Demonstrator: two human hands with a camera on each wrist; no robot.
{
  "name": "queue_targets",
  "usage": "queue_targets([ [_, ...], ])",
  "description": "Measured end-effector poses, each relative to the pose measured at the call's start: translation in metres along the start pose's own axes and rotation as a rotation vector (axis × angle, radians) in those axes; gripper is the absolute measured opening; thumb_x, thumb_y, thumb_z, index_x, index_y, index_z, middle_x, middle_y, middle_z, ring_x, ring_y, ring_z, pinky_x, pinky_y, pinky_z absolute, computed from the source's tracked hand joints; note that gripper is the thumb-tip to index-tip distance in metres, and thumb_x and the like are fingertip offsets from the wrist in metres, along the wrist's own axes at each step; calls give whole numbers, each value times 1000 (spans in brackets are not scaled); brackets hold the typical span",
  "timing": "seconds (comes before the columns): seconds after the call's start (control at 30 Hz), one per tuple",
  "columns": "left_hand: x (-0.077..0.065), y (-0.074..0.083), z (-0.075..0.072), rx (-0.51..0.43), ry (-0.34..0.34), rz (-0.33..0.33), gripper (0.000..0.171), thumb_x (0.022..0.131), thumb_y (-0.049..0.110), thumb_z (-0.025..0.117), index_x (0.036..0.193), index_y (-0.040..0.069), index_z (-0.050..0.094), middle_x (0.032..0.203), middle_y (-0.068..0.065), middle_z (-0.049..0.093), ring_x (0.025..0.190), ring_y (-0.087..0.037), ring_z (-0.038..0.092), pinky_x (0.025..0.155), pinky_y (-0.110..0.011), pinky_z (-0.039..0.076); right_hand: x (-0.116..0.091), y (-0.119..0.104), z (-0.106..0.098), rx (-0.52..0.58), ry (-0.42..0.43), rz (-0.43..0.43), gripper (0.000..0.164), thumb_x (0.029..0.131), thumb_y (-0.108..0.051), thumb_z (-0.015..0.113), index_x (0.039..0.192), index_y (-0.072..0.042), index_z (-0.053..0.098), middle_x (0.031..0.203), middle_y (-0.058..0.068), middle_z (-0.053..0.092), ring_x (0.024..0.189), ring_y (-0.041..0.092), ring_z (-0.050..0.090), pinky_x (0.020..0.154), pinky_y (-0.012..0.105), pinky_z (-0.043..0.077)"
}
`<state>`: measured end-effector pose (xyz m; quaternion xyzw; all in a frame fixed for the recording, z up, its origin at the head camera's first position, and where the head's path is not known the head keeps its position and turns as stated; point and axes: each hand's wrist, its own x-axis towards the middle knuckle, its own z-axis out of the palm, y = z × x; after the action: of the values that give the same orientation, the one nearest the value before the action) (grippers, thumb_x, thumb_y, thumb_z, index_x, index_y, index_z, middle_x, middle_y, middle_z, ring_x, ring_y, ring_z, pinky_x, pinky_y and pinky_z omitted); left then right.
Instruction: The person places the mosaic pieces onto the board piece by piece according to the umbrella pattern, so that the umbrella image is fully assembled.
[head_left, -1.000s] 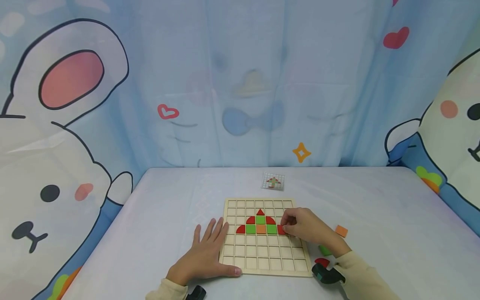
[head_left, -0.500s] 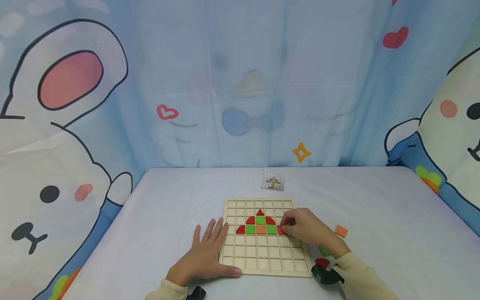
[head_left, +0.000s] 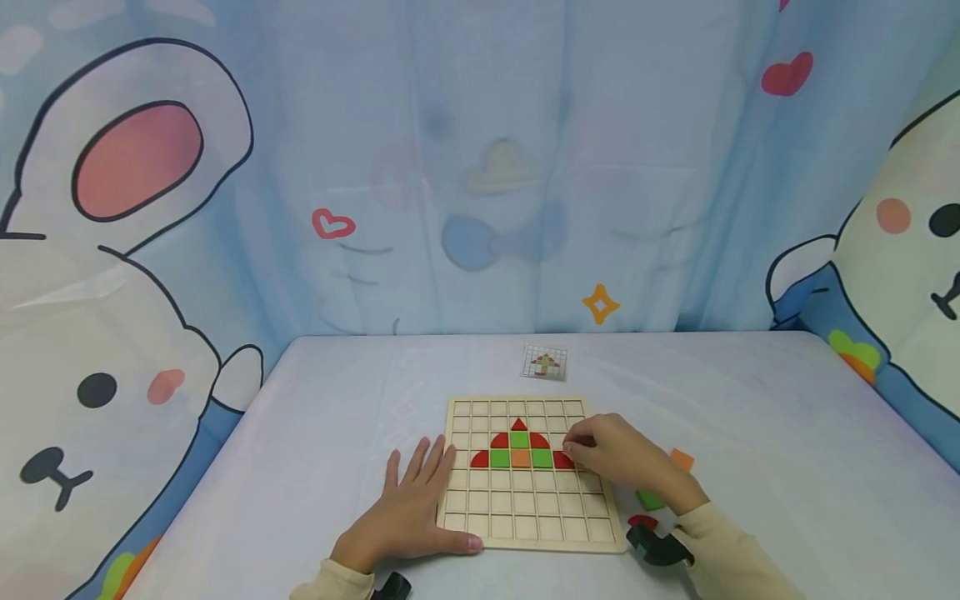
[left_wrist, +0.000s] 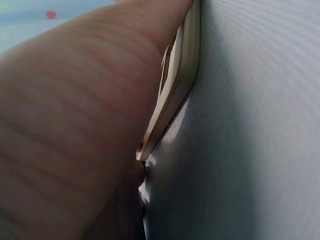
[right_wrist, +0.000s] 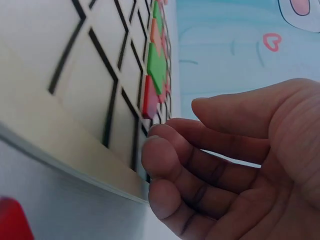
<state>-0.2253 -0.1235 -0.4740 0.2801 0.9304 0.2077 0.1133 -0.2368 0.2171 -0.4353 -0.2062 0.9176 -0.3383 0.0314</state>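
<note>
A wooden grid board (head_left: 525, 529) lies on the table. Red, green and orange pieces form a stepped shape on it, topped by a red triangle (head_left: 519, 425). My left hand (head_left: 411, 515) lies with spread fingers along the board's left side, its thumb at the front left corner. At the right end of the lowest row sits a red piece (head_left: 562, 460). Beside it are the fingertips of my right hand (head_left: 621, 458). The right wrist view shows this red piece (right_wrist: 150, 97) in its cell, with my thumb (right_wrist: 230, 114) apart from the loosely bent fingers and nothing between them.
Right of the board lie an orange square (head_left: 682, 459), a green piece (head_left: 650, 500) and a red piece (head_left: 642, 522), partly covered by my right arm and wrist camera. A small pattern card (head_left: 544, 363) lies behind the board. A printed curtain (head_left: 480, 167) hangs behind the table.
My right fingertips have shifted slightly right, off the red piece, and more of it shows. The left hand stays on the board's edge.
</note>
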Motion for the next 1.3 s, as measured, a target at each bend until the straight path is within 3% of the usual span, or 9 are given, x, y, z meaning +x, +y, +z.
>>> queue_targets([
  [0.27, 0, 0, -1, -6, -5, -1, 129, 84, 77, 74, 171, 3, 15, 179, -16, 4, 164, -37, -5, 121, -69, -10, -6, -4, -14, 41, -8, 7, 13, 104, -10, 69, 110, -1, 78, 91, -3, 70, 73, 12, 63, 66, 31, 53],
  [0.47, -1, -1, 1, 1, -6, -12, 130, 83, 79, 73, 171, 3, 16, 179, -15, 4, 164, -37, -5, 121, -70, -9, -13, -7, -31, 48, -3, -11, 19, 103, -13, 72, 115, 0, 77, 100, 0, 74, 84, 14, 66, 71, 32, 56],
  [0.8, 1, 0, 3, 0, -2, -8, 130, 83, 80, 73, 172, 3, 16, 179, -14, 3, 164, -36, -5, 121, -69, -10, -29, 0, -55, -8, 2, 116, 30, 101, -17, 75, 126, 0, 74, 108, 1, 73, 93, 19, 65, 76, 35, 58],
  [1.1, 0, 1, 3, -5, -12, -12, 130, 83, 80, 72, 171, 2, 16, 179, -16, 4, 164, -37, -5, 121, -70, -10, -46, 15, -53, 55, 25, 145, 29, 100, -14, 77, 126, -2, 74, 117, 6, 74, 102, 21, 67, 85, 34, 57],
  [1.3, 0, 2, 0, -13, -11, -20, 129, 83, 80, 72, 171, 3, 17, 179, -14, 4, 164, -37, -5, 121, -69, -10, -64, 25, -54, 119, -14, 149, 28, 96, -10, 78, 124, -5, 75, 113, 3, 73, 99, 23, 62, 76, 28, 54],
])
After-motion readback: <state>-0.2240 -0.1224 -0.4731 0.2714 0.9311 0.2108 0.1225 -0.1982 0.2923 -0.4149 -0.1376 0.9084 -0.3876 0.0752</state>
